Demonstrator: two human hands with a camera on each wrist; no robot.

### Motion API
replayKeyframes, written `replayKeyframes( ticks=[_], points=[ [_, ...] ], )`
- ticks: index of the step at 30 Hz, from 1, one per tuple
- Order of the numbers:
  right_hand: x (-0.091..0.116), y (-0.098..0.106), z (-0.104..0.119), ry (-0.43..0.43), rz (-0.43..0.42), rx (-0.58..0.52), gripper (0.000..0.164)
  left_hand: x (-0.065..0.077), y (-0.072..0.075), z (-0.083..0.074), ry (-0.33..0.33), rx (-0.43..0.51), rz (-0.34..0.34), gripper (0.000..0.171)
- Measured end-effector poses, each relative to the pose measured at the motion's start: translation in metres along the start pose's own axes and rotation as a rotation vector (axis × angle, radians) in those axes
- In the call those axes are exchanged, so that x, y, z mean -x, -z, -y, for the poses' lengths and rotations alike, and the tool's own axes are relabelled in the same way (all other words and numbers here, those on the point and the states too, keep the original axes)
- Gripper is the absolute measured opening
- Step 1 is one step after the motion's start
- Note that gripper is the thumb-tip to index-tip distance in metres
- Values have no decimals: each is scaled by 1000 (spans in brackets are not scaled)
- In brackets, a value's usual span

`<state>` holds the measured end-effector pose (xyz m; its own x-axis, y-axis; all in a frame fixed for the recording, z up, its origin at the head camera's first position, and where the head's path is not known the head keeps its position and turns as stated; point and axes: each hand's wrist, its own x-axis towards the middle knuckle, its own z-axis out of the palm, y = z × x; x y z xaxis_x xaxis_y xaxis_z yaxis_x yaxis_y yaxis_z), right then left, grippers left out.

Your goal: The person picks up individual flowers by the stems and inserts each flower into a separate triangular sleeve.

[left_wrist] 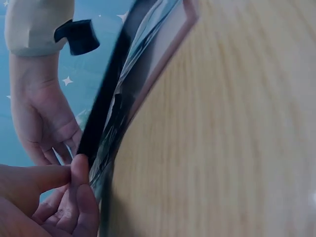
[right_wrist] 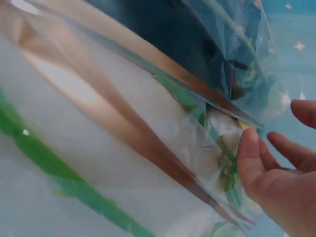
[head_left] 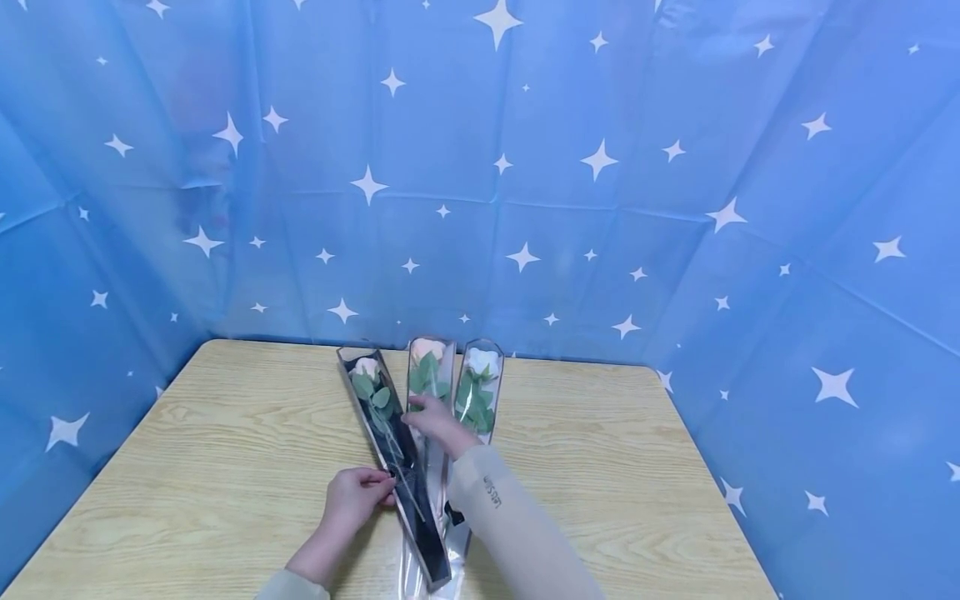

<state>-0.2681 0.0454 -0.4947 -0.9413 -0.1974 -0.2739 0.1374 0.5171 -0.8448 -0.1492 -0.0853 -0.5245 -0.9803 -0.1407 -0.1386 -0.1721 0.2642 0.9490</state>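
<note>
Three artificial roses in clear sleeves lie fanned at the middle of the table. The leftmost, a pale pink rose in a black-backed sleeve, slants over the lower part of the others. My left hand pinches its left edge about halfway down; the left wrist view shows thumb and fingertips at the black edge. My right hand reaches over the peach rose sleeve, fingertips right at the black sleeve's right edge. In the right wrist view its fingers are spread, thumb apart. The white rose sleeve lies rightmost, partly under my right forearm.
The wood-grain table extends to both sides of the roses. A blue curtain with white stars hangs close behind its far edge and along both sides. Clear plastic sleeve ends reach toward the near edge.
</note>
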Motion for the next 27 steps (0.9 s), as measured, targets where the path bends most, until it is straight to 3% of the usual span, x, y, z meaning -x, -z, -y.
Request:
replayKeyframes(
  ticks=[12,18,22,27],
  points=[
    [8,9,-4,123,-3,-18,42,-11,4,2,27,-32,46,10],
    [16,19,-5,120,7,-41,41,-14,4,0,21,-52,66,8],
    [22,25,-8,149,9,-34,41,-16,6,-1,-7,-134,62,7],
    [34,36,-16,189,24,-25,42,-20,13,-4,-49,-313,57,15]
  ],
)
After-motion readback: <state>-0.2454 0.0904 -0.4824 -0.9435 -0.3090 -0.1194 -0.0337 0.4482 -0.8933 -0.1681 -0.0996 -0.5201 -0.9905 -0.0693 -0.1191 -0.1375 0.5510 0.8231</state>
